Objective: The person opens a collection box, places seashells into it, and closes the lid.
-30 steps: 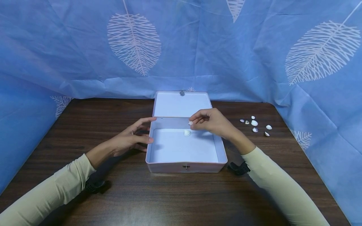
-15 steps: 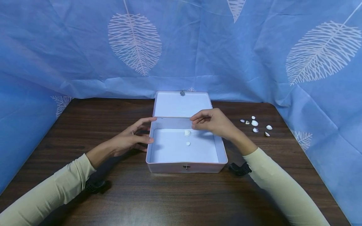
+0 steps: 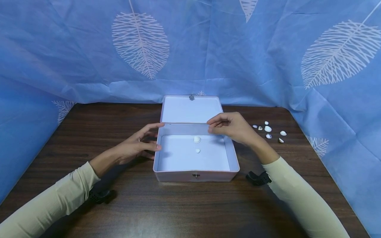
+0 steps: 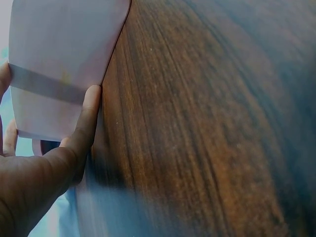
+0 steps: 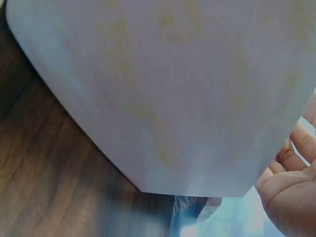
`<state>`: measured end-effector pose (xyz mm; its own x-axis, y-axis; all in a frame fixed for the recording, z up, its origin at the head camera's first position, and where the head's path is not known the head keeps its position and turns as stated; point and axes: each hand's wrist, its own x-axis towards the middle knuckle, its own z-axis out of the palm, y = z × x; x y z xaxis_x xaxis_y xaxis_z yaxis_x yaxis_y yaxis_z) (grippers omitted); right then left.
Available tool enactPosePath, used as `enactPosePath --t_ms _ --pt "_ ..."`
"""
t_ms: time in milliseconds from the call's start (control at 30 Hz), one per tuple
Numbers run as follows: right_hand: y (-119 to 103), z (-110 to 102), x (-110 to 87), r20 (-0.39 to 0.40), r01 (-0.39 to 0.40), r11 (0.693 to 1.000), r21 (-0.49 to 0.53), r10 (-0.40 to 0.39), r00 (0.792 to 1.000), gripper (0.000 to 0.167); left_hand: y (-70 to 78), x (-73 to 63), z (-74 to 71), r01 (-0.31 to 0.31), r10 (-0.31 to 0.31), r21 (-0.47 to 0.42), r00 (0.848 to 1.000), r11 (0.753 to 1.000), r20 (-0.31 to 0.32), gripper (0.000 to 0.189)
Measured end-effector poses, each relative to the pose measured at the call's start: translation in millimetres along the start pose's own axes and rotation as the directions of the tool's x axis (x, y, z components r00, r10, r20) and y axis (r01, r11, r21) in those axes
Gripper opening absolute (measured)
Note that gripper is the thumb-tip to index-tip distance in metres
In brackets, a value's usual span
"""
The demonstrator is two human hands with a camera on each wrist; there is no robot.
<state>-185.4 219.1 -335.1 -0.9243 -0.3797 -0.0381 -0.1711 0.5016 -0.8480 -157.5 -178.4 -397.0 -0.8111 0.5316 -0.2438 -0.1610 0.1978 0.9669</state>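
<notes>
A pale metal box (image 3: 195, 176) stands on the table with its lid (image 3: 190, 109) tipped back. Two white seashells lie on its floor: a larger shell (image 3: 197, 139) towards the back and a smaller shell (image 3: 197, 151) in front of it. My left hand (image 3: 140, 145) touches the box's left side with extended fingers; the left wrist view shows a fingertip (image 4: 92, 94) against the outer wall. Over the back right of the box hovers my right hand (image 3: 230, 127), fingers loosely bent, no shell visible in them. The right wrist view shows part of that hand (image 5: 291, 182) beyond the box wall.
Several small seashells (image 3: 268, 129) lie scattered on the dark wooden table (image 3: 190, 211) to the right of the box. A blue cloth (image 3: 208, 49) with white leaf prints hangs behind the table and along its sides.
The small shell left my right hand's fingers and now lies on the box floor. My right hand then moved a little to the right. My left hand stayed in place.
</notes>
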Motion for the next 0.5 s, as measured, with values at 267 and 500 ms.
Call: enactPosePath --t_ms 267,500 --pt "4.9 -8.3 -7.4 -0.019 0.008 1.000 0.004 -0.008 1.000 0.035 -0.2 0.5 0.5 0.000 0.000 0.002 1.000 1.000 -0.006 0.092" --pt "9.4 -15.4 -14.3 -0.052 0.011 1.000 -0.014 -0.012 0.999 0.034 -0.1 0.6 0.2 0.007 -0.007 0.009 1.000 1.000 -0.011 0.091"
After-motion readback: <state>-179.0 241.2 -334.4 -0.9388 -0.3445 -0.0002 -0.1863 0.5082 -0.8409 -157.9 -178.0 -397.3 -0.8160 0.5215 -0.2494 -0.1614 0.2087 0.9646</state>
